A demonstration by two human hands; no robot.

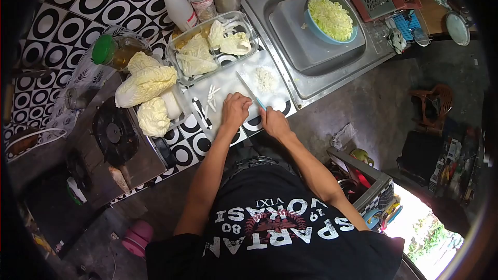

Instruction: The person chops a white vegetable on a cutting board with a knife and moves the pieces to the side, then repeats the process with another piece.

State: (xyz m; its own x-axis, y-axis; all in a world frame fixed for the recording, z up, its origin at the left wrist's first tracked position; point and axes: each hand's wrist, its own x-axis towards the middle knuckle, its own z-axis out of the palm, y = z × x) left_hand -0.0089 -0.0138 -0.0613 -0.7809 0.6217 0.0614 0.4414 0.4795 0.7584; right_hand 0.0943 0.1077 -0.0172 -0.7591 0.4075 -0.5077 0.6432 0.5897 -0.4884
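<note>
My right hand [275,123] is wrapped round the blue handle of a knife [248,84], whose blade points away from me across a pale cutting board [226,80]. Close to the blade's left side, my left hand [236,109] has its fingers bent and pressed together on the board; whatever is under them is hidden. Thin white strips [211,97] lie on the board left of that hand. A small heap of finely chopped white pieces [265,80] sits to the right of the blade.
Behind the board stands a clear tray [251,54] with pale cabbage leaves. Whole napa cabbages [146,86] lie at the left, near a stove [116,132]. A blue bowl of shredded cabbage [332,19] rests in the steel sink [282,31]. Bottles [202,0] line the back.
</note>
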